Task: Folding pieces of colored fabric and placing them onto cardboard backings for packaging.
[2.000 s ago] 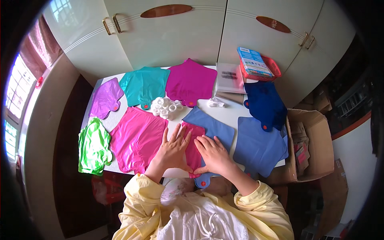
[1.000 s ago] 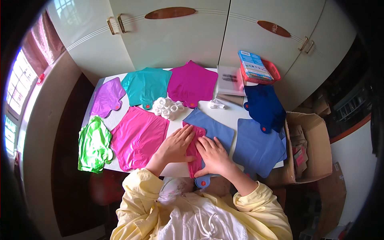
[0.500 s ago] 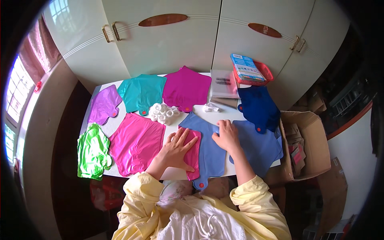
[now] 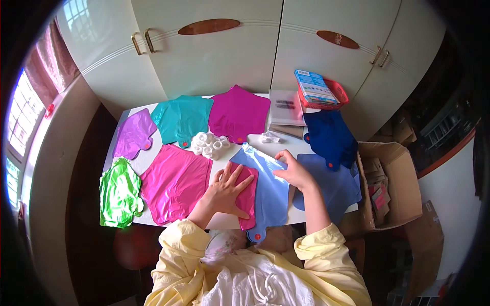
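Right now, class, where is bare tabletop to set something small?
Between white bundle, navy sheet and right hand; a smaller patch between purple sheet and large pink sheet. Crowded: under the left hand, small pink sheet against blue sheet.

Pale cabinet doors, brown oval plaques, behind; pink curtain near window, left; cardboard box, right.
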`<state>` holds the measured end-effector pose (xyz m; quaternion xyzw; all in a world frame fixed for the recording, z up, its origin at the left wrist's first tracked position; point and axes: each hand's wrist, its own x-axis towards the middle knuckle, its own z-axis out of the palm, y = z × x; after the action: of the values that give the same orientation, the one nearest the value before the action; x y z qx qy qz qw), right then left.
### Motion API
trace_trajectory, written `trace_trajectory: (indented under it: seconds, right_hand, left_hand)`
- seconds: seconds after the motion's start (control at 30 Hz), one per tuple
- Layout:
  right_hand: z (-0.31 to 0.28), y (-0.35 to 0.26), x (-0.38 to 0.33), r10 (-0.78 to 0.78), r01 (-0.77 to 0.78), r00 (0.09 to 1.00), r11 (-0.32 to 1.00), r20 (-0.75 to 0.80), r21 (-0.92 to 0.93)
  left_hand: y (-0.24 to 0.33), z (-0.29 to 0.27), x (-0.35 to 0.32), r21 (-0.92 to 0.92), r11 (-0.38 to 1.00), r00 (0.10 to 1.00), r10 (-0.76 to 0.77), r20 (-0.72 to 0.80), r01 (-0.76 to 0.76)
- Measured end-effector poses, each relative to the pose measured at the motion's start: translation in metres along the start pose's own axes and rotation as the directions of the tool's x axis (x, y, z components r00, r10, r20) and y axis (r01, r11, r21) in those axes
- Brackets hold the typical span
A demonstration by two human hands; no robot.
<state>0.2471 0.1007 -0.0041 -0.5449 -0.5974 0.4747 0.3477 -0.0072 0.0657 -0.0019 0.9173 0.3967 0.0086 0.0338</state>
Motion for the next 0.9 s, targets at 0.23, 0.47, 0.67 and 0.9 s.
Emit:
trace_trajectory:
  seconds: [0.23, 0.47, 0.67, 0.9]
  right_hand:
    - [0.013, 0.002, 0.011, -0.09, -0.061, 0.956, 0.868, -0.278, -0.493]
    - [0.011, 0.014, -0.004, -0.212, -0.054, 0.889, 0.831, -0.406, -0.553]
    - [0.015, 0.0, -0.046, -0.029, -0.095, 0.987, 0.695, -0.16, -0.713]
    - [0.038, 0.009, -0.062, -0.313, 0.038, 0.907, 0.727, -0.282, -0.685]
  left_hand:
    - [0.007, 0.003, 0.006, 0.063, 0.994, 0.995, -0.092, 0.027, 0.09]
    - [0.008, 0.007, 0.007, 0.069, 0.993, 0.995, -0.099, 0.01, 0.098]
    - [0.007, 0.004, 0.006, 0.053, 0.994, 0.995, -0.096, 0.037, 0.094]
    - [0.011, -0.001, 0.01, 0.021, 0.99, 0.988, -0.137, 0.072, 0.136]
